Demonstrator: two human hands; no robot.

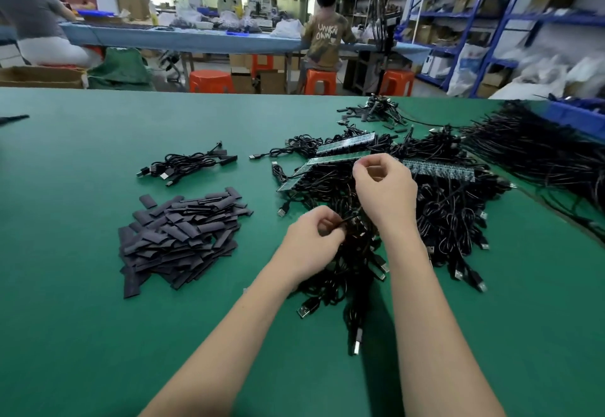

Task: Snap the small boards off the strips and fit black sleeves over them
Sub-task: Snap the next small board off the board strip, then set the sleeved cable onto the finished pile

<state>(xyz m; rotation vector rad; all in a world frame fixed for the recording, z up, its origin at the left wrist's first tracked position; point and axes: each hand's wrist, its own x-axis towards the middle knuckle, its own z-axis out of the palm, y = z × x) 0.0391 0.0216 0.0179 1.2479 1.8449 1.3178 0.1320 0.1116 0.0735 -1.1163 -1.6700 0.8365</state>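
Several green board strips (337,159) lie across a big tangle of black USB cables (448,217) at the middle right of the green table (82,334). A loose pile of flat black sleeves (183,236) sits to the left. My left hand (314,239) pinches a thin black cable (348,220) just above the tangle. My right hand (384,189) hovers higher, fingers curled, thumb and forefinger pinched at the near end of a strip; what it pinches is too small to tell.
A small bundle of cables (183,166) lies at the back left of the sleeves. More cables and loose sleeves (376,110) spread toward the far right edge, beside a blue bin (576,115). People sit at a bench (196,38) beyond the table.
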